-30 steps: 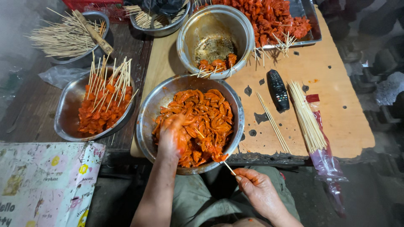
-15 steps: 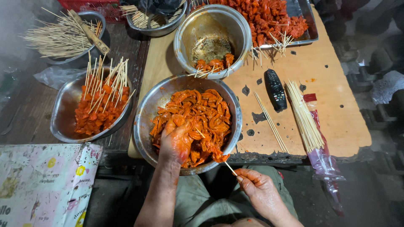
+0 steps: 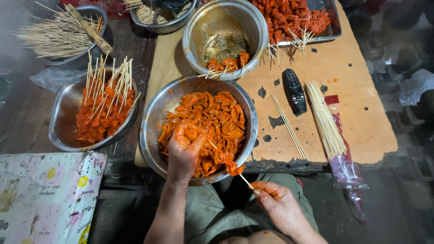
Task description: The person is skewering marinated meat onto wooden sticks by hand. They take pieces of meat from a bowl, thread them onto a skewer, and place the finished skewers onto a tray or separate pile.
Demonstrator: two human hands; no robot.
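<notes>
We see a thin wooden skewer (image 3: 235, 171) pinched at its near end by the fingers of the right hand (image 3: 280, 205), closed tight around it; its far end carries a piece of red marinated meat (image 3: 233, 167) at the near rim of the big steel bowl (image 3: 151, 131). The left hand (image 3: 185, 151) rests in that bowl's meat, fingers curled down into the strips; we cannot tell whether it grips any. To the left sits a bowl of finished skewers (image 3: 101, 110). To the right, on the wooden board (image 3: 361, 117), lie loose bare skewers (image 3: 323, 119) and a black remote (image 3: 294, 91). Farther off stands another steel bowl (image 3: 224, 38).
</notes>
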